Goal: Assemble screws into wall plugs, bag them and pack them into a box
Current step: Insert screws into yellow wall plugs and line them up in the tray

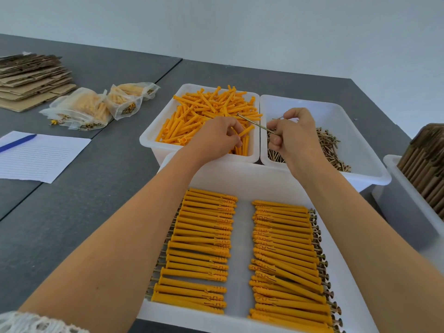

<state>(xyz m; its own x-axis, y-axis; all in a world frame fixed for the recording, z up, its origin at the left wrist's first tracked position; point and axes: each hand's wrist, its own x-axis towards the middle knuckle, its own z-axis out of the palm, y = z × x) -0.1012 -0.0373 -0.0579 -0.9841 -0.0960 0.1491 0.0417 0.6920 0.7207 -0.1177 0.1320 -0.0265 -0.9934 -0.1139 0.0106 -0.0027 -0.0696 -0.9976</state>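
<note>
left hand pinching plug over plug bin | right hand pinching screw beside it | risk: tip missing bore, screw slipping

I see bare desk left of the three white bins, open for a pass. Further left, the lined paper, filled bags and cardboard stack block it (the bins themselves touch, leaving no gap).
</note>
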